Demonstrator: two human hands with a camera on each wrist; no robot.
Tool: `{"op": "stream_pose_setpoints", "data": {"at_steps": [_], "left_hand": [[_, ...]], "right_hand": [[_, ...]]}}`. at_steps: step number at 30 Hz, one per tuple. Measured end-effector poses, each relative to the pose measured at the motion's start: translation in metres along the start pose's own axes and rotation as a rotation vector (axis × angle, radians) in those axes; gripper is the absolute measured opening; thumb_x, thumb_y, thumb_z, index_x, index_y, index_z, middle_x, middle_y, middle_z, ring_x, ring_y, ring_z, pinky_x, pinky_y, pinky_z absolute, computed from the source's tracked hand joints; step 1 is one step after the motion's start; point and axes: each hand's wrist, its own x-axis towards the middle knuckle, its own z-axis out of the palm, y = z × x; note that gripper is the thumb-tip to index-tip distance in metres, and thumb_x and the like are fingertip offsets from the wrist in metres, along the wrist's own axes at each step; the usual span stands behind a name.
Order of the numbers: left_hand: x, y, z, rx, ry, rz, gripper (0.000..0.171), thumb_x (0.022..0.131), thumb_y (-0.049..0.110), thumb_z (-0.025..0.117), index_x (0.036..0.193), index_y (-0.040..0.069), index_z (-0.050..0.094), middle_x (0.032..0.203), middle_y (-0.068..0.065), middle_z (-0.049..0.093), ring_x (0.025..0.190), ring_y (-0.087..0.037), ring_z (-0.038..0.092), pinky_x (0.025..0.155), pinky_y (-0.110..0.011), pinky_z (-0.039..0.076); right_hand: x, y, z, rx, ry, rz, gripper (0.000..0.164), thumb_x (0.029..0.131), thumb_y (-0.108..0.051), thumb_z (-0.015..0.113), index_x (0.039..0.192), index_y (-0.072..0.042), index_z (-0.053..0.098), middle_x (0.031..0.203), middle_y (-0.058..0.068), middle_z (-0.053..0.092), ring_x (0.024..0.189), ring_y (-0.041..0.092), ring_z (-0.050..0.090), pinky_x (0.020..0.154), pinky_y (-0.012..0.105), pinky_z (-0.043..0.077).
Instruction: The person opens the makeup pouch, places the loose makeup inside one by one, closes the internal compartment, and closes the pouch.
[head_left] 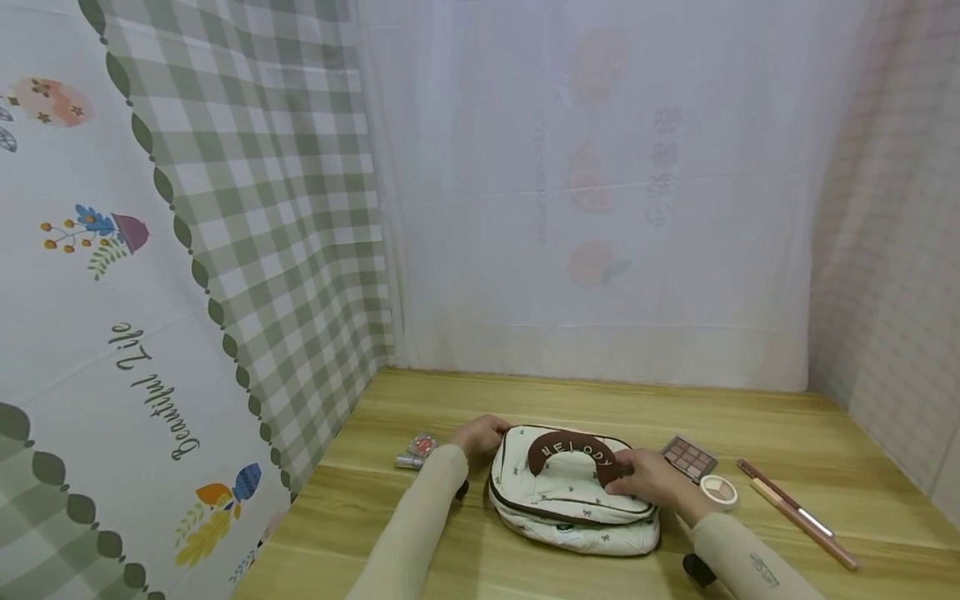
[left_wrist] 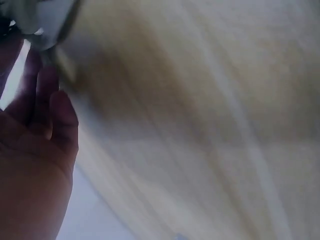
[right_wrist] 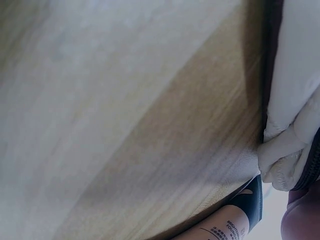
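A white cosmetic bag (head_left: 547, 500) with brown piping, small bow prints and a curved brown handle (head_left: 558, 446) lettered "MELODY" lies on the wooden table, its lid down. At its back left corner, my left hand (head_left: 480, 435) grips the edge with curled fingers. In the left wrist view, that hand (left_wrist: 40, 135) reaches toward the bag at the upper left. My right hand (head_left: 648, 479) holds the handle's right end, thumb in front. The right wrist view shows the bag's creased side (right_wrist: 295, 120) and dark zipper beside part of my right hand (right_wrist: 302, 217).
Left of the bag lie a small clear-lidded compact (head_left: 422, 445) and a short tube (head_left: 409, 462). To the right are an eyeshadow palette (head_left: 688, 457), a round compact (head_left: 718, 492) and slim pencil-like sticks (head_left: 798, 512). A foundation tube (right_wrist: 222, 225) shows in the right wrist view.
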Motion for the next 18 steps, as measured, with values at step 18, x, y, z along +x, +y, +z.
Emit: {"op": "stream_pose_setpoints", "data": {"at_steps": [18], "left_hand": [[0.0039, -0.0102, 0.0035, 0.348, 0.206, 0.104, 0.017, 0.094, 0.009, 0.061, 0.098, 0.012, 0.077, 0.087, -0.002, 0.065, 0.082, -0.016, 0.057, 0.076, -0.031, 0.048]], "right_hand": [[0.0, 0.0002, 0.002, -0.02, 0.016, 0.028, 0.052, 0.084, -0.021, 0.08, 0.122, 0.01, 0.062, 0.107, 0.012, 0.07, 0.095, 0.025, 0.065, 0.085, 0.048, 0.052]]}}
